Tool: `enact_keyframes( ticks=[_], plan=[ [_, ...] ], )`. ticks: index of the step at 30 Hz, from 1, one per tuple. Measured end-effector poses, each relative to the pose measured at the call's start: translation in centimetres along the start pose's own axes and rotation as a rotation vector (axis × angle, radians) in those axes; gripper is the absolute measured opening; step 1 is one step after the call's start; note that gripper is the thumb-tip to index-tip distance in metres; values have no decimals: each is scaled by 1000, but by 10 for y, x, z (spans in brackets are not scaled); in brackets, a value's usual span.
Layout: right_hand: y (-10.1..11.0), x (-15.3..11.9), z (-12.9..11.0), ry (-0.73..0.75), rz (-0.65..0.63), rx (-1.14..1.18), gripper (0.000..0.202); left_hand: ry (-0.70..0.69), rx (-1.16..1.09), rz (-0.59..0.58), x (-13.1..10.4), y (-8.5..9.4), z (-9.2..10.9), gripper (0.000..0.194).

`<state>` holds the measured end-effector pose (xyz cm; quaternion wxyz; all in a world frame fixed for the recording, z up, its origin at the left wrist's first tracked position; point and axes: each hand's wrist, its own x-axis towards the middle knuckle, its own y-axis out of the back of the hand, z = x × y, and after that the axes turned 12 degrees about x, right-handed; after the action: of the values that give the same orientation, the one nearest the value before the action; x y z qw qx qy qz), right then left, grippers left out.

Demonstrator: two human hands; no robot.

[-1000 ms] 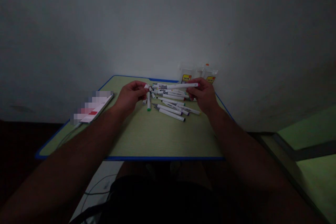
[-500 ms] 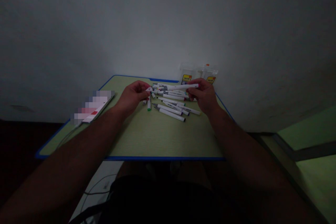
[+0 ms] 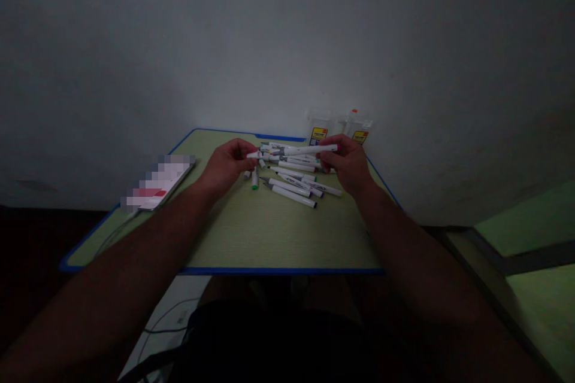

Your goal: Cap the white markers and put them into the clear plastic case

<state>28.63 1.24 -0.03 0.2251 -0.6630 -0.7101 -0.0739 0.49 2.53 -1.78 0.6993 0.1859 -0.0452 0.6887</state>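
The left hand (image 3: pixel 228 163) pinched a white cap (image 3: pixel 254 155). At its 3 o'clock, the right hand (image 3: pixel 348 160) pinched a pink-ended pen (image 3: pixel 309 149). Loose pens (image 3: pixel 294 196) lay between.

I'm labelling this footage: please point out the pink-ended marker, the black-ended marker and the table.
Pink-ended marker (image 3: pixel 309 149): head view, middle of its white barrel.
Black-ended marker (image 3: pixel 294 197): head view, middle of its barrel.
Table (image 3: pixel 287 242): head view, bare top near the front edge.
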Motion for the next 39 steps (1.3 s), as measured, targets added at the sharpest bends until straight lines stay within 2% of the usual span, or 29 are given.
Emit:
enact_keyframes(
  ticks=[5,11,14,21,26,31,39],
  plan=[
    [-1,-1,-1,-1,-3,-22,24,-24,66,26,-1,1,0,27],
    [-1,-1,-2,7,17,-45,23,-128,483,184,-9,-2,14,19],
    [-1,0,-1,4,24,-72,23,-170,583,235,-12,-3,19,18],
    [0,-1,1,18,28,-127,22,-203,567,220,-14,-2,19,15],
    [-3,-3,-4,111,89,-253,19,-223,578,217,-13,-2,17,15],
    [-5,-5,-8,189,92,-297,15,-227,571,225,-13,-2,17,14],
    [-7,-5,-9,148,79,-278,16,-216,558,224,-13,-2,16,14]
  ],
)
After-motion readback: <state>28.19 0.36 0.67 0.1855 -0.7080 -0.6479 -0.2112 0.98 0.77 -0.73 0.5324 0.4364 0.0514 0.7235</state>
